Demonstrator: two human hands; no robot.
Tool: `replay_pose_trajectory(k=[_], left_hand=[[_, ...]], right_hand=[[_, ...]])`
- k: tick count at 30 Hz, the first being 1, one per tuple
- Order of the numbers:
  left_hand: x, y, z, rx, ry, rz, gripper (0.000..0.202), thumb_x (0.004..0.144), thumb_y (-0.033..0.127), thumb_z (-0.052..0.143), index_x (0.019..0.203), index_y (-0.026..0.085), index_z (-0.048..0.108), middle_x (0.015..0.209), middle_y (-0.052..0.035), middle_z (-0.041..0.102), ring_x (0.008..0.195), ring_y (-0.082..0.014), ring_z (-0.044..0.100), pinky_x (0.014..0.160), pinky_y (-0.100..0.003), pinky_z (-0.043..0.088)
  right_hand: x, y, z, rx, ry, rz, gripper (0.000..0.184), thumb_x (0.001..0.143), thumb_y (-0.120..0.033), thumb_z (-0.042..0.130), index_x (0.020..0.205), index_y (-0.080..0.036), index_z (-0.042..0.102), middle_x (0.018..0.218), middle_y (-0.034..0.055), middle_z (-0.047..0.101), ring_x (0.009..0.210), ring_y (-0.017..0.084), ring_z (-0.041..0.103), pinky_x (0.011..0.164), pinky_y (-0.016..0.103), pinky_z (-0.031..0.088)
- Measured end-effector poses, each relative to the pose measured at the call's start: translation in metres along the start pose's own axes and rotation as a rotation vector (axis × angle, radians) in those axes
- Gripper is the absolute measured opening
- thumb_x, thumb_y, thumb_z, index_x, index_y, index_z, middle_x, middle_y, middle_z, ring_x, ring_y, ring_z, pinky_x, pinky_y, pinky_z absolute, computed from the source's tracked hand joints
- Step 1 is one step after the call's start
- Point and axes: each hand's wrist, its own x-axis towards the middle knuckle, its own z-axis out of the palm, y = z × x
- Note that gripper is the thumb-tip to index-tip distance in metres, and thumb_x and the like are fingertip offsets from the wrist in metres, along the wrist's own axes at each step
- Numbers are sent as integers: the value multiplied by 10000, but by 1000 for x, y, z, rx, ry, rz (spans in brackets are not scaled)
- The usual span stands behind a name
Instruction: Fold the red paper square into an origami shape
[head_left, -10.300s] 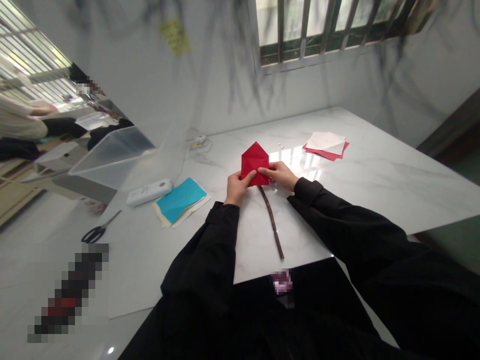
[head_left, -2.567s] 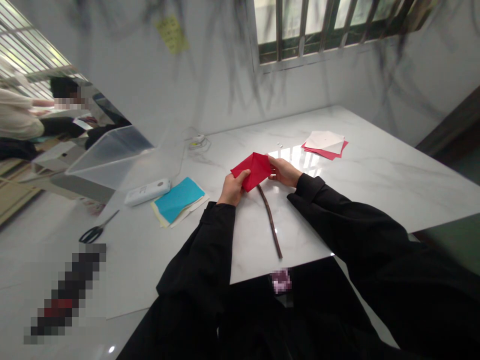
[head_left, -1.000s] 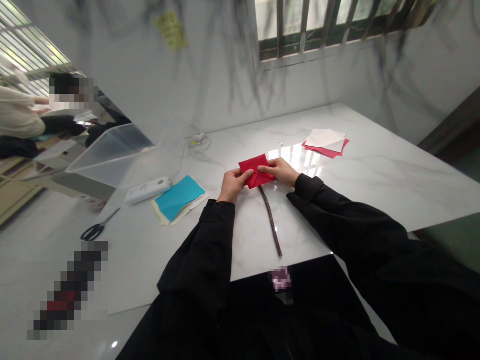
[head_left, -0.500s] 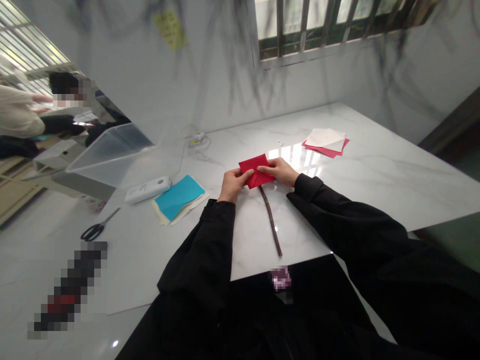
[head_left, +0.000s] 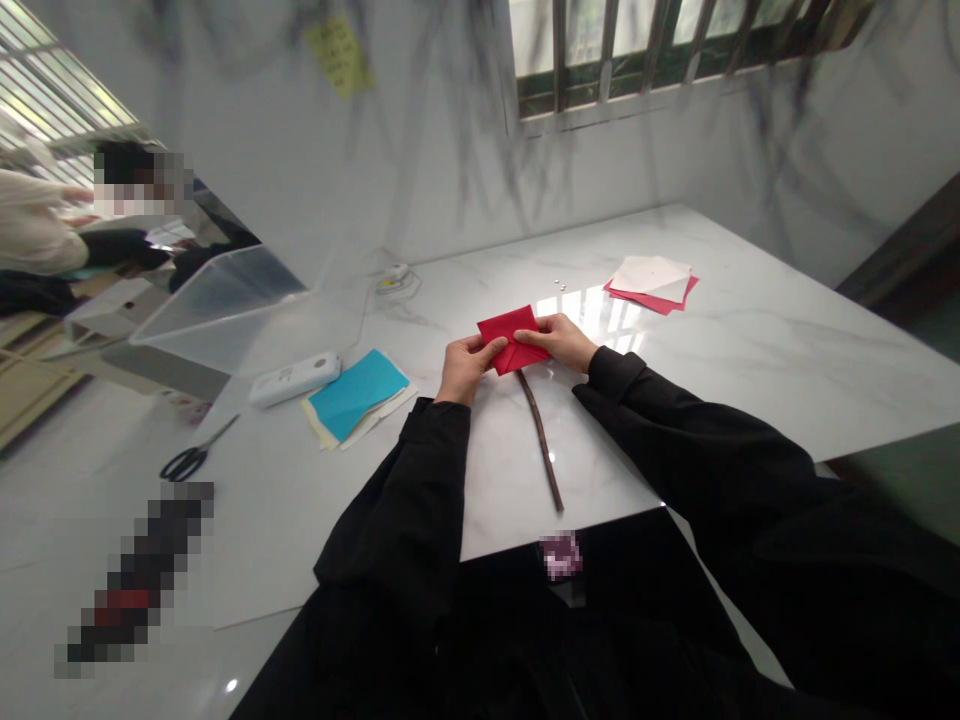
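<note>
Between both hands is a folded piece of red paper (head_left: pixel 510 328), with creases showing on its upper face. My left hand (head_left: pixel 463 370) pinches its left side, thumb on top and fingers underneath. From the right, my right hand (head_left: pixel 568 343) grips the opposite side, its thumb pressed on the paper near the middle. Below the paper, a thin brown stick (head_left: pixel 541 440) lies on the white marbled table (head_left: pixel 750 370), pointing toward me. The stick's far end is hidden under the paper.
Left are blue and cream sheets (head_left: pixel 360 395), a white oblong device (head_left: pixel 295 380), scissors (head_left: pixel 187 462), a pixelated dark object (head_left: pixel 139 575) and a clear plastic bin (head_left: pixel 217 310). White and red sheets (head_left: pixel 651 280) lie far right, near tiny shiny bits (head_left: pixel 560 285). People (head_left: pixel 45 220) are at far left.
Both hands keep the same hold on the red paper, and the stick stays where it was. Only a very slight shift of the view shows.
</note>
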Motion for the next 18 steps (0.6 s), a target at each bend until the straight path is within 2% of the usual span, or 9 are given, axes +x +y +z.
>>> replay_pose_trajectory(k=[9, 12, 18], left_hand=[[0, -2, -2, 7, 3, -12, 606, 549, 524, 972, 954, 108, 796, 923, -127, 803, 901, -277, 758, 841, -413, 614], [0, -3, -1, 33, 11, -22, 626, 577, 575, 948, 975, 117, 794, 914, -120, 801, 862, -265, 751, 806, -396, 607], [0, -7, 3, 71, 37, 61, 607, 602, 571, 940, 962, 106, 792, 886, -111, 794, 835, -246, 739, 862, -383, 571]], right_hand=[[0, 1, 3, 44, 1, -2, 356, 814, -431, 844, 991, -123, 806, 923, 92, 811, 760, 178, 726, 713, 280, 583], [1, 1, 5, 57, 41, 9, 336, 802, -410, 853, 980, -129, 806, 931, 92, 812, 773, 185, 735, 745, 297, 596], [4, 7, 11, 20, 82, -23, 347, 811, -429, 826, 997, -136, 808, 955, 93, 814, 801, 194, 747, 739, 295, 601]])
